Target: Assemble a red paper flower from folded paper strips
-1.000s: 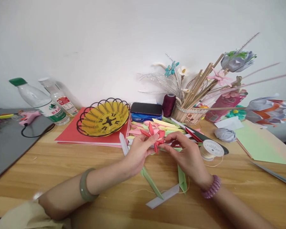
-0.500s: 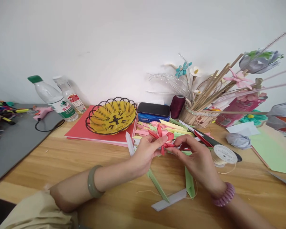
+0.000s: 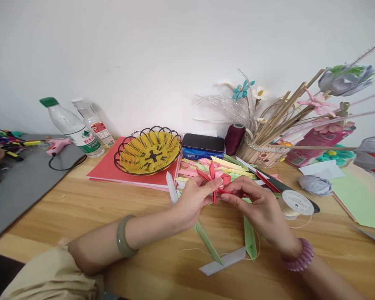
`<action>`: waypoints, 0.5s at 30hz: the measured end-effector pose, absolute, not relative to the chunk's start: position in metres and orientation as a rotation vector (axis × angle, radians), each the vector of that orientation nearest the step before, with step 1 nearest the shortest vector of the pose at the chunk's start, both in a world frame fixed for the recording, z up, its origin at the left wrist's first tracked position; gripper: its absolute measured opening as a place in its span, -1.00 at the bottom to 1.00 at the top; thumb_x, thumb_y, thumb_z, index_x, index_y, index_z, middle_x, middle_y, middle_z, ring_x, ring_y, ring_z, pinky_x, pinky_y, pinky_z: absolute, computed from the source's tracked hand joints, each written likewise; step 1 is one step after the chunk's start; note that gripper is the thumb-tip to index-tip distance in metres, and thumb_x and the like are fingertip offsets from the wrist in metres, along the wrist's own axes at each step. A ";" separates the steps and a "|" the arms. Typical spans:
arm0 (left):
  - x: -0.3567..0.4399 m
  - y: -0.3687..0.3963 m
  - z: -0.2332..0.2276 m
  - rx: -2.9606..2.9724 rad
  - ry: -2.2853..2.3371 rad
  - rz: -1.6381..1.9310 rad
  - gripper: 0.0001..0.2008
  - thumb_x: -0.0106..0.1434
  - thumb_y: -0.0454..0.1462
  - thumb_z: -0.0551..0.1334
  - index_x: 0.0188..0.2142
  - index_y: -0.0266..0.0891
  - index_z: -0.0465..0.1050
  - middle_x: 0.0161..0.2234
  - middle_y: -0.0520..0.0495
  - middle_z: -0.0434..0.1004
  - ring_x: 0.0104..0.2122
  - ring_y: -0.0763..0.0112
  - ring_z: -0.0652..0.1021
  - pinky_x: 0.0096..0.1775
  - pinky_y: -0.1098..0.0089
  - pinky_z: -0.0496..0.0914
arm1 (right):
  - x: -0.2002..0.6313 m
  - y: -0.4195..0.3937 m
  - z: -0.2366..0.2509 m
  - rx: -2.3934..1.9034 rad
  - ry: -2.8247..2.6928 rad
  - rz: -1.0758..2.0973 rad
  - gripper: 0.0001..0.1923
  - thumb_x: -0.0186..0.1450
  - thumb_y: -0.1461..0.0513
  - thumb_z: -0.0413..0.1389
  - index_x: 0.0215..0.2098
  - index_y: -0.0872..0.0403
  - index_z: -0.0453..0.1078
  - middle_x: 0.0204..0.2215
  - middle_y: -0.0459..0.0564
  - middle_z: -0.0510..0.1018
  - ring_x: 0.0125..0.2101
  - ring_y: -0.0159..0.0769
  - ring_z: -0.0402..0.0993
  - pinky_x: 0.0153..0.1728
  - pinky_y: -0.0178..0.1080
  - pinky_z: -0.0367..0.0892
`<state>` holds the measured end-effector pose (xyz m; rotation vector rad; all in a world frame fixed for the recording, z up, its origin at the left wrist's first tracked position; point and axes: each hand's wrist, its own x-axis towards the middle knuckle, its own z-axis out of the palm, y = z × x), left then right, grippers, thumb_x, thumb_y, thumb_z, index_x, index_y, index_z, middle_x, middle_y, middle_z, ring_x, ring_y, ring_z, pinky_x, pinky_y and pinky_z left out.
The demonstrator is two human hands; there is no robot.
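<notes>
My left hand (image 3: 192, 200) and my right hand (image 3: 256, 206) meet over the wooden table (image 3: 81, 208), both pinching a red and pink folded paper flower (image 3: 215, 179). The left wrist wears a grey-green bangle (image 3: 123, 236), the right a purple bead bracelet (image 3: 300, 258). Under the hands lie green folded paper pieces (image 3: 249, 239), a white folded strip (image 3: 223, 261) and a loose thread. Behind the flower is a pile of pastel folded paper strips (image 3: 228, 164).
A yellow wire basket (image 3: 148, 152) sits on red card. Two water bottles (image 3: 73, 127) stand at left beside a pink glue gun (image 3: 58, 145) and a grey mat. A thread spool (image 3: 295, 202), a maroon spool (image 3: 234, 138), a stick-filled pot (image 3: 259, 153) and paper flowers crowd the right.
The view has swung left, so everything sits further right in the picture. Both hands keep hold of the paper flower with small finger shifts. Another person's hand shows at the far left edge.
</notes>
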<state>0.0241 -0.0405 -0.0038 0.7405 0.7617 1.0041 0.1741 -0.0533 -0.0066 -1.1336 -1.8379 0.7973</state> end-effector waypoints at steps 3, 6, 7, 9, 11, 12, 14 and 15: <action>0.023 -0.041 -0.005 0.760 0.733 0.989 -0.72 0.00 -0.15 0.32 -0.35 -0.30 0.44 -0.40 -0.02 0.43 -0.44 0.56 0.38 -0.37 0.47 0.24 | 0.175 -0.051 -0.005 -1.114 -1.842 0.847 -0.85 0.21 0.13 0.09 -0.44 0.02 0.38 -0.44 -0.08 0.40 -0.38 -0.33 0.32 -0.32 -0.24 0.24; 0.022 -0.040 -0.005 0.777 0.686 0.966 -0.71 0.01 -0.12 0.30 -0.34 -0.29 0.45 -0.38 -0.02 0.43 -0.44 0.57 0.37 -0.35 0.47 0.26 | 0.176 -0.049 -0.005 -1.105 -1.844 0.866 -0.85 0.21 0.12 0.08 -0.44 0.02 0.36 -0.42 -0.08 0.39 -0.36 -0.31 0.32 -0.29 -0.24 0.23; 0.022 -0.040 -0.005 0.780 0.679 0.959 -0.70 0.01 -0.11 0.30 -0.34 -0.29 0.46 -0.38 -0.02 0.43 -0.44 0.57 0.37 -0.35 0.46 0.26 | 0.177 -0.049 -0.006 -1.102 -1.846 0.873 -0.85 0.22 0.13 0.08 -0.44 0.02 0.36 -0.42 -0.08 0.38 -0.35 -0.31 0.32 -0.28 -0.24 0.22; 0.021 -0.040 -0.005 0.786 0.676 0.948 -0.70 0.02 -0.10 0.29 -0.34 -0.29 0.46 -0.38 -0.02 0.42 -0.44 0.56 0.38 -0.33 0.46 0.27 | 0.177 -0.049 -0.005 -1.092 -1.846 0.891 -0.87 0.22 0.14 0.07 -0.44 0.01 0.35 -0.42 -0.09 0.37 -0.34 -0.32 0.31 -0.28 -0.25 0.22; 0.021 -0.039 -0.006 0.790 0.679 0.940 -0.70 0.03 -0.10 0.28 -0.34 -0.29 0.46 -0.39 -0.02 0.42 -0.44 0.56 0.37 -0.32 0.45 0.28 | 0.178 -0.048 -0.005 -1.086 -1.845 0.914 -0.87 0.23 0.15 0.06 -0.43 0.01 0.36 -0.42 -0.10 0.37 -0.34 -0.33 0.31 -0.28 -0.26 0.22; 0.021 -0.039 -0.006 0.792 0.678 0.940 -0.71 0.04 -0.10 0.28 -0.34 -0.29 0.46 -0.40 -0.01 0.41 -0.45 0.57 0.37 -0.32 0.44 0.28 | 0.178 -0.048 -0.005 -1.085 -1.844 0.922 -0.87 0.24 0.15 0.05 -0.43 0.01 0.36 -0.42 -0.10 0.37 -0.35 -0.33 0.31 -0.28 -0.26 0.22; 0.021 -0.038 -0.007 0.803 0.678 0.944 -0.72 0.06 -0.10 0.27 -0.36 -0.29 0.45 -0.45 0.01 0.38 -0.48 0.58 0.35 -0.32 0.44 0.28 | 0.178 -0.047 -0.006 -1.093 -1.842 0.922 -0.85 0.26 0.15 0.02 -0.42 0.02 0.35 -0.42 -0.10 0.37 -0.34 -0.33 0.31 -0.28 -0.26 0.21; 0.021 -0.038 -0.007 0.808 0.679 0.946 -0.72 0.06 -0.10 0.26 -0.37 -0.30 0.45 -0.46 0.02 0.37 -0.49 0.59 0.34 -0.32 0.44 0.28 | 0.178 -0.047 -0.007 -1.102 -1.840 0.917 -0.85 0.26 0.15 0.01 -0.41 0.02 0.34 -0.42 -0.10 0.37 -0.34 -0.33 0.31 -0.27 -0.26 0.21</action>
